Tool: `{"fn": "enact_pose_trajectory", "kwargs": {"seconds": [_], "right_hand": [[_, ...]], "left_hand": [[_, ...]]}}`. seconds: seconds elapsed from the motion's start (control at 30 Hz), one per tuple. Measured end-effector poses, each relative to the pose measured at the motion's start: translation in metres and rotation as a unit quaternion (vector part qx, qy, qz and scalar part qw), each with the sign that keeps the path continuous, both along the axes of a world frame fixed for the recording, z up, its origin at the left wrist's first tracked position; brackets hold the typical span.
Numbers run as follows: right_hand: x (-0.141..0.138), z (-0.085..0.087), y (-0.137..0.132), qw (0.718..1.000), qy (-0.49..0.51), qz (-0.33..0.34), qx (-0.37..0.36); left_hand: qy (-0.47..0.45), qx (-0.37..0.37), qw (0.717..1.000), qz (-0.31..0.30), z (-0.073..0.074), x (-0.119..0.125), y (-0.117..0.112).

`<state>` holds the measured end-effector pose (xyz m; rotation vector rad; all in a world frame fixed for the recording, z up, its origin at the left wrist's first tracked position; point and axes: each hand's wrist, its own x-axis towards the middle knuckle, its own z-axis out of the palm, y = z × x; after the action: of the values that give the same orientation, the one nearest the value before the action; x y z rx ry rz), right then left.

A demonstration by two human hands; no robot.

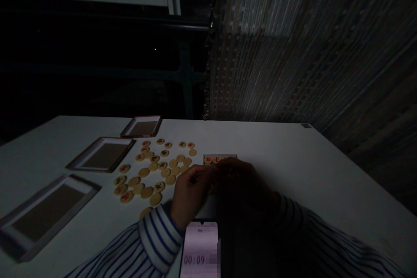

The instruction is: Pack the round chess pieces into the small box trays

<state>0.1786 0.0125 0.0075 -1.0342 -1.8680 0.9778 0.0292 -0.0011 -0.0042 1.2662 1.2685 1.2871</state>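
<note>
Several round wooden game discs with red or black characters lie scattered on the white table. My left hand rests beside them with its fingers curled together toward a small white box that holds a few discs. My right hand is dark and lies over the near part of that box, fingers bent. What either hand holds is hidden in the dim light. Both sleeves are striped.
Three shallow brown-rimmed trays lie in a row on the left, the nearest at the table's edge, the farthest at the back. A lit phone showing a timer lies below my hands. A woven blind hangs behind.
</note>
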Motion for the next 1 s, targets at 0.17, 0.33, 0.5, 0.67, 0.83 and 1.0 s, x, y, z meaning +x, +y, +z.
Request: {"fn": "enact_pose_trajectory", "kwargs": {"seconds": [0.17,0.33,0.5,0.67,0.83,1.0], "right_hand": [[0.001,-0.004,0.000,0.999,0.039,-0.004,-0.019],[0.003,-0.001,0.000,0.999,0.033,-0.009,-0.021],[0.002,0.006,-0.001,0.998,0.057,-0.014,-0.031],[0.002,0.007,-0.002,0.998,0.055,-0.023,-0.030],[0.004,0.000,0.000,0.999,0.030,-0.017,0.035],[0.001,0.005,-0.001,0.987,-0.071,-0.028,0.138]], "left_hand": [[0.008,0.002,1.000,-0.016,-0.004,-0.002,0.000],[0.003,-0.001,0.999,-0.032,-0.004,-0.002,0.000],[0.012,0.006,0.999,-0.035,-0.004,-0.002,0.000],[0.007,-0.008,0.999,-0.030,-0.002,-0.002,-0.001],[-0.010,-0.013,1.000,-0.008,-0.002,-0.001,-0.001],[-0.024,-0.020,0.999,0.004,0.000,-0.001,-0.001]]}}
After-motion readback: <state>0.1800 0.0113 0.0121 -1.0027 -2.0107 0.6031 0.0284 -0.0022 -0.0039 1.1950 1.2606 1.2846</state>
